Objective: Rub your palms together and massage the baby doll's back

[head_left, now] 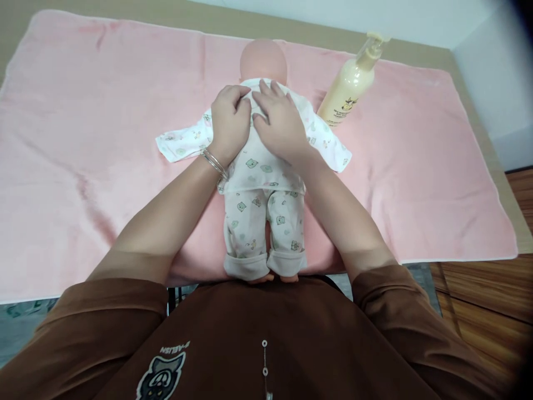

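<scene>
A bald baby doll (264, 60) lies stretched out with its head away from me and its feet at the near edge; no face shows. It wears a white print shirt (266, 166) with the sleeves spread to both sides, and matching trousers (245, 222) with turned-up grey cuffs. At the upper left of the shirt, my left hand (231, 119) is closed, its fingers curled on the cloth near the collar; the fingertips are partly hidden. My right hand (281, 119) rests on the upper right of the shirt, fingers spread and lying flat.
Under the doll is a pink blanket (104, 111), wrinkled at the left, over a light wooden table (416, 53). A pale yellow pump bottle (350, 83) is to the right of the doll's head. A white wall (333, 19) rises behind.
</scene>
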Demonstrator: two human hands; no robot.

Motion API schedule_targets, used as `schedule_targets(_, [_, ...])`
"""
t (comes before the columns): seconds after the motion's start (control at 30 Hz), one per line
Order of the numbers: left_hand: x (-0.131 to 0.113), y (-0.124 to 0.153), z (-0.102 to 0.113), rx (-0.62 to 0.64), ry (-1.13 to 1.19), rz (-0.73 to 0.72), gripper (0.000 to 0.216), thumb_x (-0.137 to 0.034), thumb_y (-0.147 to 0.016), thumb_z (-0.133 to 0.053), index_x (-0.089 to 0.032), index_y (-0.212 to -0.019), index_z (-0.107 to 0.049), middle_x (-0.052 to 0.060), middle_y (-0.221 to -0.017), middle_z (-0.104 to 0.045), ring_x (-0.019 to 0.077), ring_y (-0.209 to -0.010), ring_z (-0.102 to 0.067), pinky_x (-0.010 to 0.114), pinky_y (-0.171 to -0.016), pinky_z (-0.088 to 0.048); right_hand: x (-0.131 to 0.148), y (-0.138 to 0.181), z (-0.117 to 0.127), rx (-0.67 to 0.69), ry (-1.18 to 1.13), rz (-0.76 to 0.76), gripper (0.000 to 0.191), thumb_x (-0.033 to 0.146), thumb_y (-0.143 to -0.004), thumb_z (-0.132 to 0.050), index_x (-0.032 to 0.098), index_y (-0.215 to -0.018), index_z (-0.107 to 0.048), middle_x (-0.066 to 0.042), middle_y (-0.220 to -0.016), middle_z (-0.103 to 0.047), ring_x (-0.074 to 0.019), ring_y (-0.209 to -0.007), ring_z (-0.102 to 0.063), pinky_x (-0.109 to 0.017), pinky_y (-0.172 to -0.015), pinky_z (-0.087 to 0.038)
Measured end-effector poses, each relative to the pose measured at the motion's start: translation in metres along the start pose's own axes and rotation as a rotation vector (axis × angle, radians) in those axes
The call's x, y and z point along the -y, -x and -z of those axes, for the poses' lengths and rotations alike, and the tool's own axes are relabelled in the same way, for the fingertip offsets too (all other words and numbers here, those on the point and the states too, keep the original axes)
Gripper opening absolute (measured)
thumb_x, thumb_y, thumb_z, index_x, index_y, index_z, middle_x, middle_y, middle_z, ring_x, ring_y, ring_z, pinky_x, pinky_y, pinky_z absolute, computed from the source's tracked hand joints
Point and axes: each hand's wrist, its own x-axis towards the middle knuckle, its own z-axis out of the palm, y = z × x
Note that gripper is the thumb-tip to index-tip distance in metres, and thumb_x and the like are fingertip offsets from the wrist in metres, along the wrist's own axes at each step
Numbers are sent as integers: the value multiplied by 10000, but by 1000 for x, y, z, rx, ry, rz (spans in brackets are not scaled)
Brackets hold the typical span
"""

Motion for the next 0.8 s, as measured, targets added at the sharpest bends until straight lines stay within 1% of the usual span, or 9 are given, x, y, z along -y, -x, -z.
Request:
schedule_targets(0.13, [8, 8, 5, 31, 93, -121, 331, 0, -913, -539, -238, -1098, -677, -48, -1121, -692, 101, -1095, -571, 315, -1069, -442, -15, -1, 4, -28, -84, -143, 705, 533, -1017, -299, 120, -1588, -293, -67, -1709, -213, -289, -1599, -172, -525, -1344, -106])
schedule_targets(0.23, [13, 11, 9, 66, 132, -155, 329, 6, -936, -546, -235, -1133, -655, -62, -1166, -686, 97, -1130, -556, 326, -1096, -424, 8, 14, 11, 25, 115, -191, 728, 467, -1049, -288, -2, -1604, -238, -196, -1688, -215, -374, -1589, -197, -554, -1325, -176])
schedule_targets(0.3, [13, 12, 10, 70, 124, -132, 374, 64, -919, -526, -219, -1139, -635, -76, -1175, -672, 72, -1140, -534, 318, -1122, -406, 25, 22, 14, 75, 226, -108, 652, 324, -1025, -336, 29, -1604, -281, -174, -1691, -224, -376, -1593, -197, -544, -1323, -212])
schedule_targets(0.37, [12, 12, 9, 65, 103, -102, 412, 109, -920, -468, -209, -1131, -622, -87, -1175, -660, 45, -1138, -513, 296, -1144, -389, 31, 23, 15, 107, 209, 50, 621, 189, -961, -337, 139, -1578, -378, -61, -1687, -284, -273, -1605, -214, -479, -1348, -199])
schedule_targets(0.43, [8, 12, 8, 51, 63, -69, 428, 134, -916, -443, -199, -1116, -622, -94, -1162, -660, 23, -1116, -504, 259, -1140, -389, 20, 17, 12, 95, 103, 186, 643, 132, -909, -307, 229, -1529, -449, 54, -1651, -362, -131, -1586, -253, -368, -1367, -170])
schedule_targets(0.5, [6, 12, 8, 41, 31, -42, 422, 141, -899, -475, -192, -1109, -626, -98, -1152, -669, 16, -1104, -504, 232, -1126, -394, 0, 7, 8, 39, 3, 192, 614, 170, -930, -290, 239, -1518, -451, 93, -1638, -376, -66, -1564, -272, -304, -1363, -161])
schedule_targets(0.6, [6, 11, 8, 28, 52, -57, 419, 128, -878, -512, -196, -1109, -644, -87, -1157, -683, 33, -1113, -531, 252, -1114, -415, -18, 1, 5, -33, -45, -32, 639, 412, -1010, -301, 114, -1573, -345, -19, -1685, -291, -178, -1586, -231, -408, -1364, -146])
schedule_targets(0.7, [9, 12, 10, 17, 96, -106, 406, 100, -887, -489, -203, -1099, -659, -69, -1151, -690, 55, -1116, -552, 300, -1110, -430, -2, 13, 12, -9, 22, -197, 731, 484, -1016, -304, 24, -1583, -284, -134, -1686, -262, -312, -1583, -224, -510, -1339, -169])
schedule_targets(0.8, [11, 13, 11, 10, 116, -94, 349, 40, -880, -522, -227, -1061, -655, -59, -1116, -689, 78, -1095, -549, 316, -1097, -438, 27, 28, 24, 106, 84, -56, 575, 318, -964, -375, 210, -1525, -437, -21, -1640, -385, -290, -1564, -284, -498, -1316, -268])
